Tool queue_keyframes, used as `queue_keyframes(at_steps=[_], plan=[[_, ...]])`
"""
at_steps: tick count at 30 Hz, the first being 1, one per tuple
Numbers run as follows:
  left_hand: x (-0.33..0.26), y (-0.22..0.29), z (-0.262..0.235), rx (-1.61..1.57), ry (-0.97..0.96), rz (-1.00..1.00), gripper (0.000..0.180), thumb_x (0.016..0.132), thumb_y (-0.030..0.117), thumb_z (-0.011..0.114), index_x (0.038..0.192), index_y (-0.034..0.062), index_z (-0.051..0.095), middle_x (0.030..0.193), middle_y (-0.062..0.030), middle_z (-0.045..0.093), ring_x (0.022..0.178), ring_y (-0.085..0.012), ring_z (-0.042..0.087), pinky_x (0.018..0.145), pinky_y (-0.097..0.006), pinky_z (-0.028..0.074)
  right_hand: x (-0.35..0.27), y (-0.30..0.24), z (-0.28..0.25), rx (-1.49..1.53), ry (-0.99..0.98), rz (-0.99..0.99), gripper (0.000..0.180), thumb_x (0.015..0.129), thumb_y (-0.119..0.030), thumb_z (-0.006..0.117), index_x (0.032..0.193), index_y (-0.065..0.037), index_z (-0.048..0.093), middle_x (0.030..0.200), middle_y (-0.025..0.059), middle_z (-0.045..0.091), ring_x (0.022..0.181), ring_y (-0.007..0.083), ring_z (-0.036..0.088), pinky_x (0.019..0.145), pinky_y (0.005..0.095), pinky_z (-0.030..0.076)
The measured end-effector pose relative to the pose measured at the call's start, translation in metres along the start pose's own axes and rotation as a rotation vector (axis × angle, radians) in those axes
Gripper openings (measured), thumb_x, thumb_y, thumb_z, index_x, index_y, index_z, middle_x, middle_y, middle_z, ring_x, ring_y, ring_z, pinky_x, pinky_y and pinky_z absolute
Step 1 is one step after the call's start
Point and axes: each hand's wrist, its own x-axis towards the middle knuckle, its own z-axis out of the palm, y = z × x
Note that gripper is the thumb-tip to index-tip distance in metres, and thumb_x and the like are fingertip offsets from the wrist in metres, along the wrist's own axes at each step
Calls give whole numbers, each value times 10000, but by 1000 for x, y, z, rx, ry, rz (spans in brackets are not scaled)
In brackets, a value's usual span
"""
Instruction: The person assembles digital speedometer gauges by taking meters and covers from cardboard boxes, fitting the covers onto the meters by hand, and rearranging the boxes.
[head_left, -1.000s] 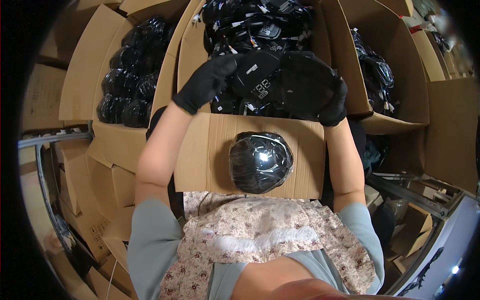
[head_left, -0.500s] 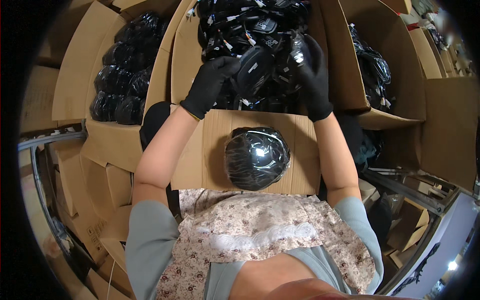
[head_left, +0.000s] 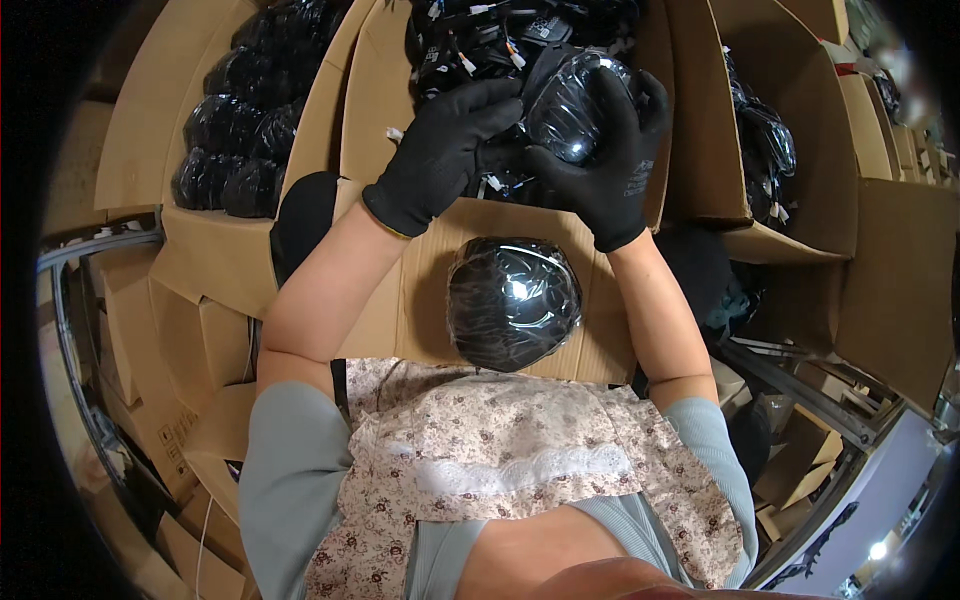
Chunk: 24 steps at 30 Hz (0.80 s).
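My right hand (head_left: 615,165), in a black glove, grips a rounded black part wrapped in clear plastic (head_left: 572,110) over the big carton. A matt black edge shows at the upper left of this part; I cannot tell if it is a second piece. My left hand (head_left: 445,150), also gloved, is at its left with fingers stretched toward it. The thumb is apart from the fingers, and I see nothing held between them. Nearer to me, another plastic-wrapped glossy black rounded part (head_left: 514,305) lies on a cardboard flap (head_left: 425,270).
The big carton (head_left: 372,110) ahead holds many black parts with wires and white connectors (head_left: 467,65). A left carton (head_left: 220,245) is stacked with wrapped black parts (head_left: 235,125). The right carton (head_left: 800,110) contains more wrapped parts (head_left: 765,145). Metal rails (head_left: 800,385) run at lower right.
My right hand has turned and come inward, bringing the wrapped part toward the middle. The left hand's fingers have stretched out; the black oval piece they held is no longer plainly visible.
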Motion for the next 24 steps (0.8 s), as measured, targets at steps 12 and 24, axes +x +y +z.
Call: queue_keyframes(at_steps=[12, 24], plan=[[-13, 3, 27, 388, 78, 161, 508, 843, 124, 716, 1296, 1, 524, 1184, -99, 619, 1046, -152, 595, 906, -287, 491, 2, -19, -2, -188, 35, -94, 887, 518, -369, 887, 1307, -167, 534, 1353, 210, 333, 1213, 395, 397, 1001, 478, 386], [-16, -13, 27, 856, -171, 439, 506, 820, 21, 591, 1320, 57, 525, 1404, -203, 434, 1336, -350, 380, 1117, -434, 293, -5, -30, 0, 788, 86, 522, 800, 712, -144, 646, 1431, -66, 305, 1372, 134, 421, 1226, 237, 465, 1058, 371, 383]])
